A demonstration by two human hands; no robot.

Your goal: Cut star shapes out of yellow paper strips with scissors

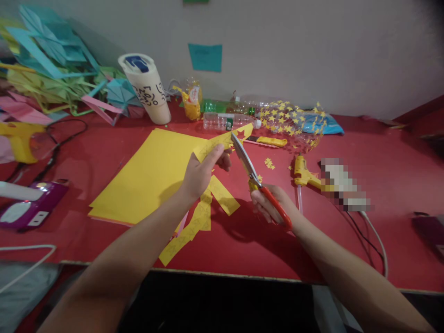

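Observation:
My left hand [203,173] pinches a yellow paper strip [215,142] with star outlines drawn on it; a star-shaped gap shows near its far end. In my right hand [272,203] is a pair of scissors [249,169] with red handles, the blades pointing up and left. Their tips meet the strip near the gap; whether the blades are parted I cannot tell. More marked yellow strips [225,196] lie on the red table below my left hand. Beside the scissors are small cut yellow stars [269,163]. A stack of yellow paper sheets [138,171] lies to the left.
Behind my hands are a yellow utility knife [272,142], a plastic bottle [217,121], a clump of yellow stars [291,115] and a white tumbler [147,90]. A yellow glue gun [303,173] lies right. Folded paper shapes [55,60] crowd the back left.

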